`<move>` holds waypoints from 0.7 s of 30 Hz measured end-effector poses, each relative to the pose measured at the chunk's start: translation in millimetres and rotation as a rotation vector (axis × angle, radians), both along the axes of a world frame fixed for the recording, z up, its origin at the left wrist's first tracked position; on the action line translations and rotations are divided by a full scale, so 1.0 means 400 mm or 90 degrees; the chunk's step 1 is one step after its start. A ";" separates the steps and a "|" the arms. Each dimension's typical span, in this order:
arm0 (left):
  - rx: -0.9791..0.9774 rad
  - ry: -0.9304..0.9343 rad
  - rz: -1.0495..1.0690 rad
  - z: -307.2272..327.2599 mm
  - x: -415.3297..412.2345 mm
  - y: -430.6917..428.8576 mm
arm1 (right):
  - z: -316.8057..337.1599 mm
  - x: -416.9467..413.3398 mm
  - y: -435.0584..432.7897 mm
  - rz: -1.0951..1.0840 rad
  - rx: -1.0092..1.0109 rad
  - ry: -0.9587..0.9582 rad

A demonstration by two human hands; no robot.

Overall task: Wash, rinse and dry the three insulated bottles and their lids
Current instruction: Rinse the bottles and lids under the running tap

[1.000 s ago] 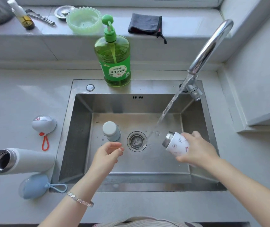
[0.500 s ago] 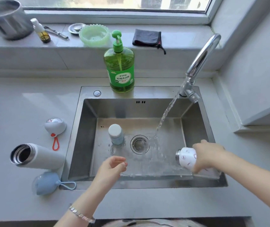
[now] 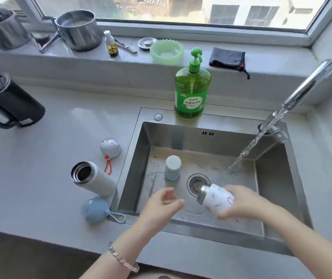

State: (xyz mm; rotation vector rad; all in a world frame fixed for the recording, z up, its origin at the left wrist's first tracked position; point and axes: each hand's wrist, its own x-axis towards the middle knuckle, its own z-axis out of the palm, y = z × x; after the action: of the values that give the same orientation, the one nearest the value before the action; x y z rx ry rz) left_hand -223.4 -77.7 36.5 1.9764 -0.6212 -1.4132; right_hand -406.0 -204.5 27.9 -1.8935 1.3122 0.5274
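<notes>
Bottle [image 3: 220,200] moved toward drain [image 3: 193,183], right hand [image 3: 243,204] gripping; left hand [image 3: 161,207] relaxed.

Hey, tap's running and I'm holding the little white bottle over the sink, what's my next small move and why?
Probably shift the white bottle back-right into the water stream: your right hand grips it near the drain, and the stream lands clear of it.

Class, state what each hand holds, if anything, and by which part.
The right hand grips the white patterned bottle round its lower body, mouth end free. The left hand holds nothing, fingers relaxed.
</notes>
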 end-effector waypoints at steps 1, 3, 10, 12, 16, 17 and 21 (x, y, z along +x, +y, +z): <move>-0.006 0.002 0.002 0.010 0.011 -0.001 | 0.015 0.029 0.011 -0.040 0.016 -0.104; -0.047 0.021 0.011 0.038 0.033 -0.006 | 0.053 0.093 0.039 -0.078 0.011 -0.280; -0.269 -0.060 0.103 0.116 0.132 -0.037 | 0.107 0.257 0.100 -0.120 -0.058 -0.534; -0.305 -0.142 0.074 0.147 0.177 -0.039 | 0.097 0.279 0.095 -0.095 -0.052 -0.541; -0.352 -0.316 0.099 0.212 0.355 -0.051 | 0.062 0.294 0.082 -0.021 -0.102 -0.451; -0.353 -0.356 0.122 0.217 0.411 -0.055 | 0.051 0.293 0.082 -0.019 -0.094 -0.428; -0.250 -0.503 0.163 0.163 0.606 -0.059 | 0.005 0.297 0.090 0.023 -0.052 -0.317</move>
State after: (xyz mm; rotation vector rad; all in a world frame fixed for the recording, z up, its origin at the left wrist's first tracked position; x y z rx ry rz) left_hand 19.1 -101.5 101.8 2.1407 -0.8573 -0.2819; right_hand -287.1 -168.6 30.0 -1.9518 0.9832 0.0084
